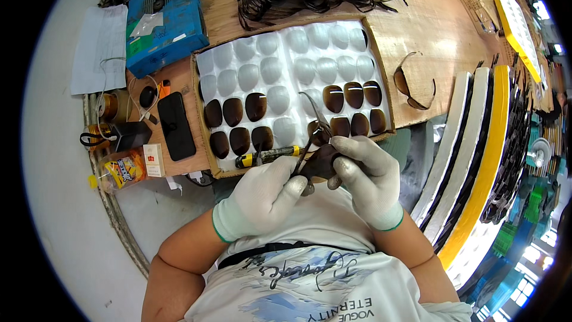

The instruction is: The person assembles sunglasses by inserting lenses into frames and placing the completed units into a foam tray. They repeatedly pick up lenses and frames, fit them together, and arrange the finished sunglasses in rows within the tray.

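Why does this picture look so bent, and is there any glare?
In the head view, fisheye distortion bows the long white racks at right, and the rim goes black; in that same head view, the loose brown lenses carry white glints; also in the head view, the dark sunglasses between the left hand and right hand show little detail.

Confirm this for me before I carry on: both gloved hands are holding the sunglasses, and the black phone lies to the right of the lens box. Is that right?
Not quite: in the head view, the black phone lies to the left of the lens box. The rest holds: the left hand and right hand are both holding the sunglasses.
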`<state>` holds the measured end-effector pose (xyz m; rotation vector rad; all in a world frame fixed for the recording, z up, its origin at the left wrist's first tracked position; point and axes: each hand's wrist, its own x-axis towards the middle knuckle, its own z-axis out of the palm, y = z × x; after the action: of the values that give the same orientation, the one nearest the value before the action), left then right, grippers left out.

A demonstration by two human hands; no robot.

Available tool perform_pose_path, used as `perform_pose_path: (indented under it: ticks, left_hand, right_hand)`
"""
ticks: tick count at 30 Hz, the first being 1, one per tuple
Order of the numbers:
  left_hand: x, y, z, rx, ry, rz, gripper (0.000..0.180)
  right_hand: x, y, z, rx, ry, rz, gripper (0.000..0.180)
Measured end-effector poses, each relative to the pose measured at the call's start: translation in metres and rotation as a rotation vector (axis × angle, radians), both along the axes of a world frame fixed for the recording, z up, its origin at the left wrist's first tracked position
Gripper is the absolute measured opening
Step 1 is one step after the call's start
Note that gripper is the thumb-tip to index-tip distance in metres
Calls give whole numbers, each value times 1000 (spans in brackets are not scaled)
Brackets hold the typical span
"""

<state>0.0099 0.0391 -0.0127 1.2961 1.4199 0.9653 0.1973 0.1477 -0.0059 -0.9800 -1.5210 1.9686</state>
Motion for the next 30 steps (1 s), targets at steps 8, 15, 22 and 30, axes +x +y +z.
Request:
perform_pose_path:
  ticks: [8,15,22,30]
  left_hand:
    - [-5,-2,11,-46,-164,-65,20]
    - [-7,-1,13,-86,-252,58,24]
    - [-1,-2,14,78,16,63,19]
    - [-7,-1,17,-116,-83,54,15]
  right_hand:
    - [6,15,-5,-592,199,160,25]
    - [3,15,-4,-514,188,179,25]
    - [5,11,-7,-514,100,187,28]
    - [6,9,9,-396,-38,212,28]
